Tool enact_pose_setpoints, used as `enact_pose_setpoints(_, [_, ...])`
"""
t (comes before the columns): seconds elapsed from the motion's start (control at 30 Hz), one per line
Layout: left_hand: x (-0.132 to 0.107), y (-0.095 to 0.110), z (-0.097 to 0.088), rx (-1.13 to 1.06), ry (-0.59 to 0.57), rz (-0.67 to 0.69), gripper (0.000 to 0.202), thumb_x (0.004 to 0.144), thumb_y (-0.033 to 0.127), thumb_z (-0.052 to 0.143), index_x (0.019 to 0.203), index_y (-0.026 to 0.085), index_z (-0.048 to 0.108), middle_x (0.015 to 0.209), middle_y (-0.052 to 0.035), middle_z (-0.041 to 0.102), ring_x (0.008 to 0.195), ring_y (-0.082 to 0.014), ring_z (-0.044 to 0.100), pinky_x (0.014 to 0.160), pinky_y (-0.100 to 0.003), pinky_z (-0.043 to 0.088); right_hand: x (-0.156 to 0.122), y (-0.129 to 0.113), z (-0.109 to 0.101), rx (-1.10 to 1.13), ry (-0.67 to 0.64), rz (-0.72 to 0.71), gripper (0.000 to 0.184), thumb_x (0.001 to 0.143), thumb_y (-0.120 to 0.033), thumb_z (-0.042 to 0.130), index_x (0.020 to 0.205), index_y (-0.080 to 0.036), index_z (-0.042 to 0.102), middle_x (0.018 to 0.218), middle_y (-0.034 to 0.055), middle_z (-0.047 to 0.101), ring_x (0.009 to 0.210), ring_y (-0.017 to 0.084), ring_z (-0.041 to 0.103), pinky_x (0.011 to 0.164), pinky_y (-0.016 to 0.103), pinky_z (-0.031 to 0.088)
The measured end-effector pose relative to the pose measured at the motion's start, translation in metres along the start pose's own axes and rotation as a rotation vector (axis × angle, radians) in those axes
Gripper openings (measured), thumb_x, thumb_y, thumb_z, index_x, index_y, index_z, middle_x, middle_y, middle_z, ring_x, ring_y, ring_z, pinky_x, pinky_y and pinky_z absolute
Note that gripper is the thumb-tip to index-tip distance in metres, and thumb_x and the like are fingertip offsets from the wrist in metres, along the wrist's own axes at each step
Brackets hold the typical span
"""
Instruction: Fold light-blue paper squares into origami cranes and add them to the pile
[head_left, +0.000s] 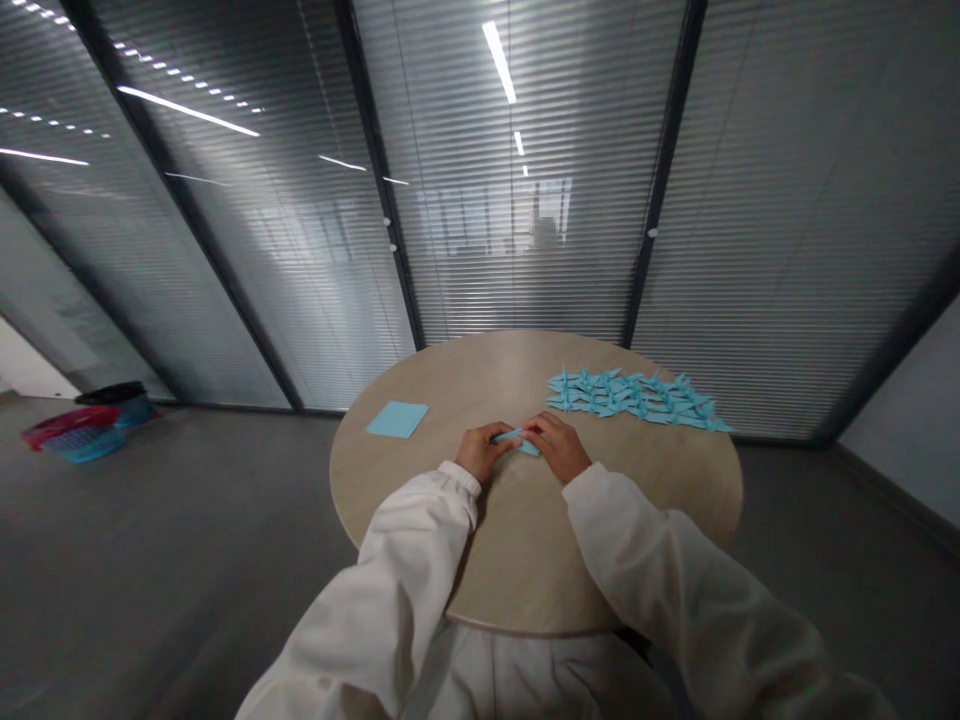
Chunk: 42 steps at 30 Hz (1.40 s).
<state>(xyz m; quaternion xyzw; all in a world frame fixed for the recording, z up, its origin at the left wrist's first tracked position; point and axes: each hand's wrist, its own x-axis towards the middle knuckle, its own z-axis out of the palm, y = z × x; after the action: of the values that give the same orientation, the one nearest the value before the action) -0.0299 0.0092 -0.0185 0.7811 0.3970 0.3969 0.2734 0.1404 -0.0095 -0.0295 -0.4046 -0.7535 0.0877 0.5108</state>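
Near glass panels (517, 290), over a round table (532, 570), left fingers (498, 430) and right fingers (537, 423) pinch folded blue paper (529, 448).

Sleeves (405, 560), two: off-white, long, loose, creased cloth. Left cuff (461, 477): gathered. Lap garment (540, 670), one: similarly pale, thin vertical line. Left hand (478, 453), right hand (561, 448): bare.

Glass partitions (795, 190) with blinds (465, 300) suggest an office.
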Motion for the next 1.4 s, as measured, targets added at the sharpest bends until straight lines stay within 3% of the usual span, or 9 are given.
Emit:
enact_pose_setpoints(0.17, [0.001, 0.0, 0.001, -0.07, 0.044, -0.048, 0.026, 0.068, 0.038, 0.065, 0.075, 0.014, 0.068, 0.065, 0.0003, 0.063, 0.061, -0.0117, 0.054, 0.06, -0.021, 0.04, 0.001, -0.004, -0.001, 0.007, 0.001, -0.021, 0.011, 0.086, -0.026, 0.052, 0.082, -0.019, 0.059, 0.081, 0.0046, 0.059, 0.078, 0.017, 0.057, 0.073, 0.029, 0.046])
enact_pose_setpoints(0.4, [0.004, 0.0, -0.002, -0.159, 0.133, -0.067, 0.029, 0.068, 0.042, 0.064, 0.076, 0.014, 0.065, 0.066, 0.0004, 0.061, 0.062, -0.0123, 0.052, 0.061, -0.022, 0.041, -0.001, 0.004, 0.003, 0.017, -0.051, 0.09, 0.007, 0.079, -0.025, 0.061, 0.076, -0.018, 0.06, 0.074, 0.002, 0.062, 0.071, 0.015, 0.058, 0.068, 0.026, 0.046])
enact_pose_setpoints(0.83, [0.003, -0.001, -0.003, -0.067, 0.116, -0.051, 0.031, 0.07, 0.044, 0.062, 0.074, 0.015, 0.069, 0.069, -0.0014, 0.066, 0.065, -0.0139, 0.057, 0.063, -0.023, 0.042, -0.001, 0.004, 0.002, -0.017, -0.118, 0.12, 0.007, 0.078, -0.021, 0.061, 0.076, -0.019, 0.067, 0.075, 0.0035, 0.068, 0.069, 0.015, 0.061, 0.066, 0.025, 0.045])
enact_pose_setpoints(1.1, [0.002, 0.003, -0.002, -0.158, 0.137, -0.069, 0.033, 0.067, 0.046, 0.065, 0.073, 0.014, 0.07, 0.073, -0.0034, 0.069, 0.069, -0.0162, 0.06, 0.066, -0.024, 0.045, -0.002, 0.007, 0.003, 0.086, -0.1, 0.162, 0.006, 0.076, -0.022, 0.062, 0.075, -0.018, 0.066, 0.072, 0.0015, 0.067, 0.068, 0.014, 0.061, 0.065, 0.025, 0.046])
enact_pose_setpoints(1.4, [0.002, 0.003, -0.001, -0.178, 0.144, -0.067, 0.034, 0.067, 0.047, 0.066, 0.075, 0.015, 0.07, 0.074, -0.0039, 0.07, 0.072, -0.0172, 0.062, 0.068, -0.026, 0.046, -0.002, 0.005, 0.002, 0.02, -0.11, 0.106, 0.014, 0.08, -0.025, 0.059, 0.07, -0.018, 0.066, 0.069, 0.0017, 0.064, 0.065, 0.013, 0.057, 0.063, 0.024, 0.043])
